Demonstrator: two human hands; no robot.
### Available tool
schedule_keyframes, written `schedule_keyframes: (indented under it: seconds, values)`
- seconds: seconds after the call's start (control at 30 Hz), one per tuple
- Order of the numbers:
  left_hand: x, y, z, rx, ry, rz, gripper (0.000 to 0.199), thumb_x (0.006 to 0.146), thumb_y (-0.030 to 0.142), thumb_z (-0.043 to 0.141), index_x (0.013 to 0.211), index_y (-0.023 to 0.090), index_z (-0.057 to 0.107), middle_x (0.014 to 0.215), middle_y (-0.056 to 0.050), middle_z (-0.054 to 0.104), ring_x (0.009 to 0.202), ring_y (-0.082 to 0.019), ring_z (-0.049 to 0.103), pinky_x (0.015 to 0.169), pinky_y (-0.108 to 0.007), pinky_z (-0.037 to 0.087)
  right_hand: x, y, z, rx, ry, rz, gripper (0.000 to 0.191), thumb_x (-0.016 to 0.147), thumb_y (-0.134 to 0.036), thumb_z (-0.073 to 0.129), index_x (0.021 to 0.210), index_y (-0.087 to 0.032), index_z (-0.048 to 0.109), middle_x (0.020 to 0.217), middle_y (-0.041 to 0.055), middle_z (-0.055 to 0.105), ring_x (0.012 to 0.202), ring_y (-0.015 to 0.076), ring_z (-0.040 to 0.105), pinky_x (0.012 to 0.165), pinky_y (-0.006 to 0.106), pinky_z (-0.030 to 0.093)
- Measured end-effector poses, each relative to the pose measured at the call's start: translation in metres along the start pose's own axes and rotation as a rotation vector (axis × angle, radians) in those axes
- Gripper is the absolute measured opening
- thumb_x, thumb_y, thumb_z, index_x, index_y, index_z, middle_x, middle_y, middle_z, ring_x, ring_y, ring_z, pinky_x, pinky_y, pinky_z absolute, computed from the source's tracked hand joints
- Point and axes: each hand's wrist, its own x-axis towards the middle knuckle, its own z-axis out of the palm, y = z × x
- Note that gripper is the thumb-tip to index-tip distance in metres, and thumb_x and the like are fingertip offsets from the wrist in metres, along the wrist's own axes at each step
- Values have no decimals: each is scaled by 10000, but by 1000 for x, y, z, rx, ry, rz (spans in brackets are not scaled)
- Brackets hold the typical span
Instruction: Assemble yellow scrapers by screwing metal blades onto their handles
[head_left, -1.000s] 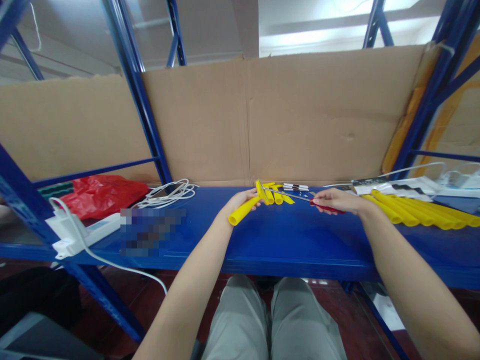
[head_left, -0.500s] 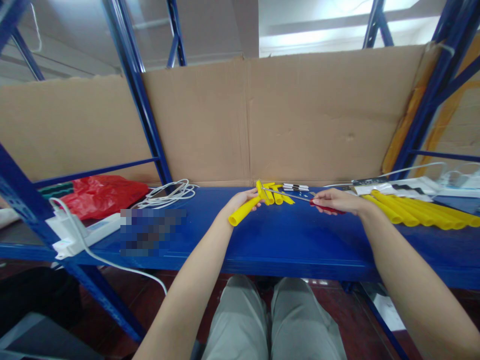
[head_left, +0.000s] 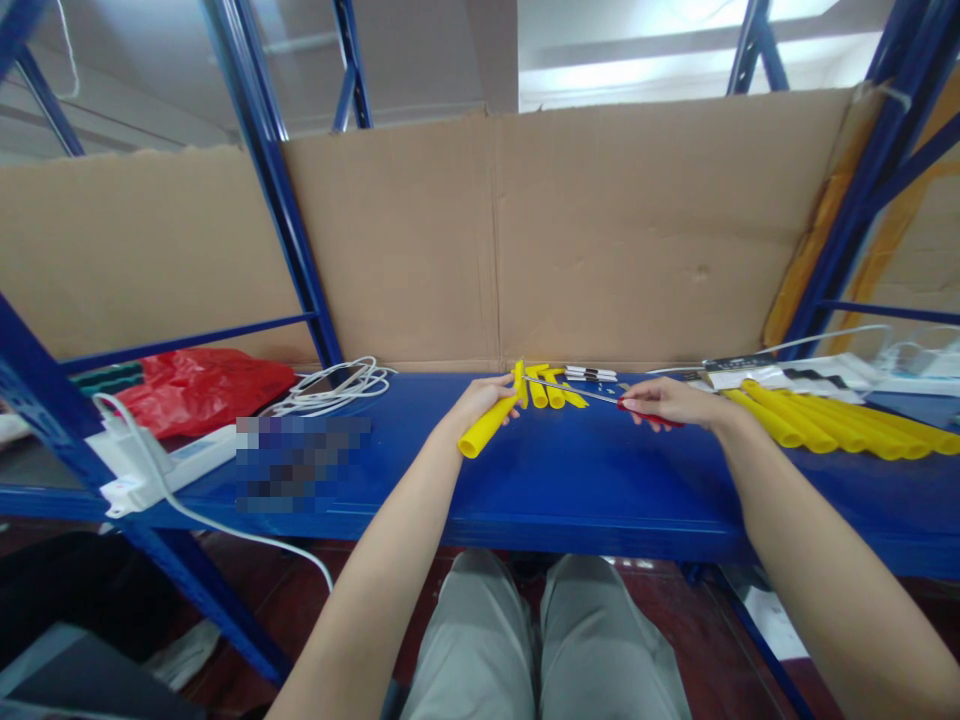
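A yellow tube [head_left: 486, 428] is in my left hand [head_left: 480, 400], its open end tilted down toward me. A narrow yellow piece [head_left: 519, 378] stands at the tube's far end. My right hand [head_left: 664, 402] is closed on the red handle of a screwdriver-like tool [head_left: 574, 390]. The tool's thin metal shaft points left, and its tip reaches the yellow piece by my left fingers. Just behind the shaft lie several short yellow pieces [head_left: 555, 396] on the blue shelf [head_left: 585, 480].
Several long yellow tubes [head_left: 847, 422] lie at the right. Small white packs [head_left: 590, 374] sit near the cardboard wall [head_left: 600, 240]. On the left are a coiled white cable [head_left: 337, 388], a red plastic bag [head_left: 206, 390] and a power strip [head_left: 187, 462].
The tool and my right hand have shifted very slightly left. The narrow yellow piece at the tube's end looks more upright. Both hands keep their hold.
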Motion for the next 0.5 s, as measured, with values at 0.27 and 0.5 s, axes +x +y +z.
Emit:
schedule_keyframes:
  seconds: [0.27,0.5]
  values:
    - [-7,6,1,179,178,7,581,846,66,478,1414,131,375,657,-20,628,455,-87,548,445,-183,419,22,7,20,-85,219,-150,477,608,-639,630,743,-199,504,659,23,587,555,135,501,522,260,382]
    - [-2,-3,-2,322,239,25,554,829,60,478,1376,139,443,735,-49,657,444,-78,546,452,-184,423,23,4,24,-526,447,-189,173,770,-380,558,713,-221,522,679,26,642,599,172,568,546,259,361]
